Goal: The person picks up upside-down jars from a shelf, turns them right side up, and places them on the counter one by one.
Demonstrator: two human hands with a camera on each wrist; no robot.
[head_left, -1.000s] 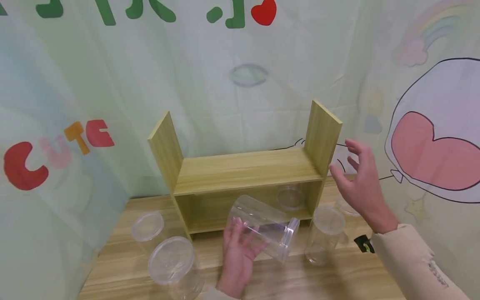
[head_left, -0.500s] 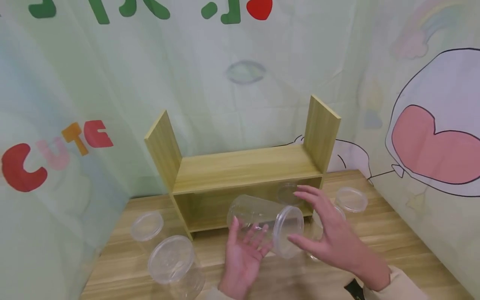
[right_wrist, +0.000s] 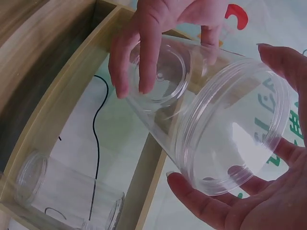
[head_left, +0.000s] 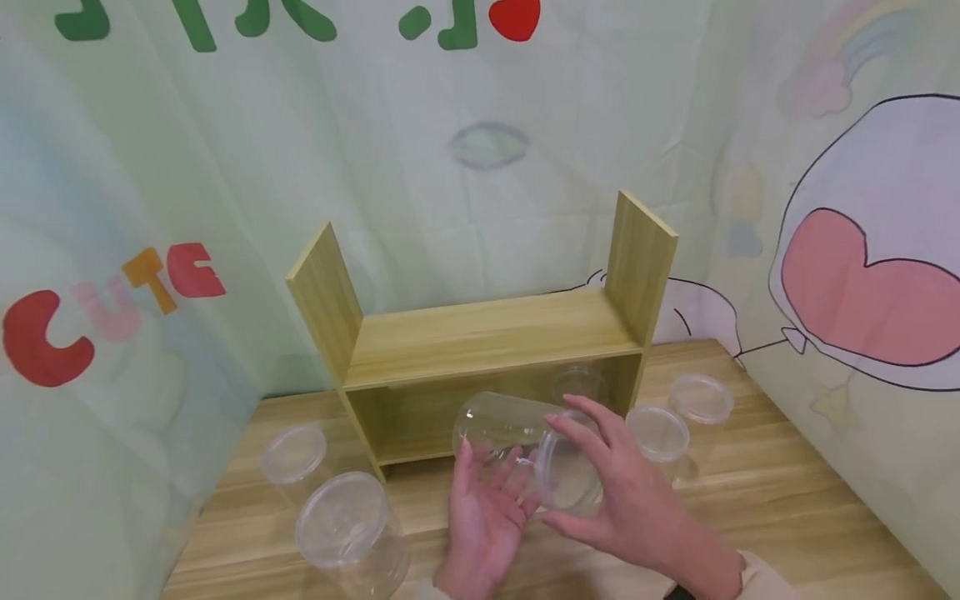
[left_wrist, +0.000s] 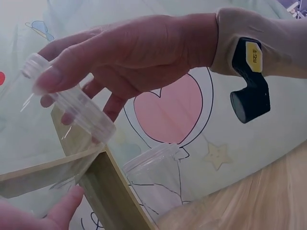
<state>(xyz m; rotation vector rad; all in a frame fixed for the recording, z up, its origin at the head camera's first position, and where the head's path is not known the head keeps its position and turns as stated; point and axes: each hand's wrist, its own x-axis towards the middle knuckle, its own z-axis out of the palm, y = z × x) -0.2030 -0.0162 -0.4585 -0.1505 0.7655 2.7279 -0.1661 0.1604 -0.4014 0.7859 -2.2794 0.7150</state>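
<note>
A clear plastic jar (head_left: pixel 498 417) lies tilted on its side in the air, in front of the wooden shelf (head_left: pixel 480 337). My left hand (head_left: pixel 483 529) holds its body from below, palm up, with thumb and fingers on either side of the wall. At the jar's right end, my right hand (head_left: pixel 637 517) grips the round clear lid (right_wrist: pixel 235 129), thumb and fingers spread around its rim. The lid sits on the jar's mouth. Through the transparent wall in the right wrist view, the jar looks empty.
Two lidded clear jars, a larger (head_left: pixel 345 521) and a smaller (head_left: pixel 294 454), stand left on the wooden table (head_left: pixel 795 500). Right of the shelf stand two more, one nearer (head_left: pixel 658 433) and one farther (head_left: pixel 701 398). Another jar (head_left: pixel 579 382) stands in the shelf's lower compartment.
My right hand has come down and left from beside the shelf and now grips the lid. The jar has turned so its lid faces more toward me; my left hand still holds it.
</note>
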